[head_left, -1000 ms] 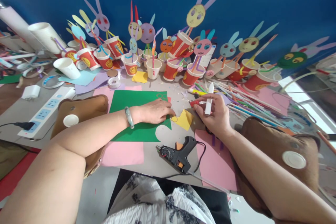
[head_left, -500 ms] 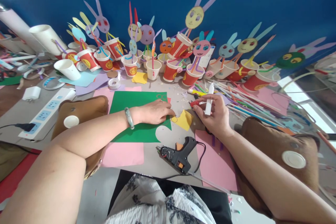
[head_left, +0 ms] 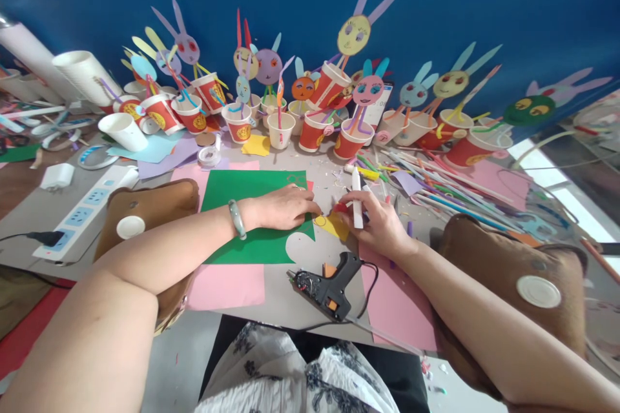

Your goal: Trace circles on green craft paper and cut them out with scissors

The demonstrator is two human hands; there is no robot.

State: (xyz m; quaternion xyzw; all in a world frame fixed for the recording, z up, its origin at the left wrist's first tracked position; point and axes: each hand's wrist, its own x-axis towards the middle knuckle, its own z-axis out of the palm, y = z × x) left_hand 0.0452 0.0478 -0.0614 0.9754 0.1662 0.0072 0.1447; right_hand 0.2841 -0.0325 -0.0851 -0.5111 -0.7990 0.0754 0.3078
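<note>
My left hand (head_left: 285,206) lies on a green paper sheet (head_left: 254,190), fingers curled, with its fingertips pressed on the edge of a small yellow paper piece (head_left: 332,224). My right hand (head_left: 375,219) is closed around a white marker (head_left: 357,205) that stands upright in the fist, and its fingertips also pinch a red pen (head_left: 340,207) whose tip rests on the yellow piece. A bracelet (head_left: 237,217) circles my left wrist. The two hands are nearly touching over the yellow piece.
A black glue gun (head_left: 327,284) lies near the table's front edge, between pink sheets (head_left: 227,284). Paper cups with rabbit figures (head_left: 314,129) line the back. Loose straws (head_left: 436,187) spread to the right, a power strip (head_left: 80,213) sits at the left, and brown cushions (head_left: 145,206) lie under both arms.
My right hand moved left with the white marker and red pen, from beside the yellow piece to over it. My left hand stayed in place.
</note>
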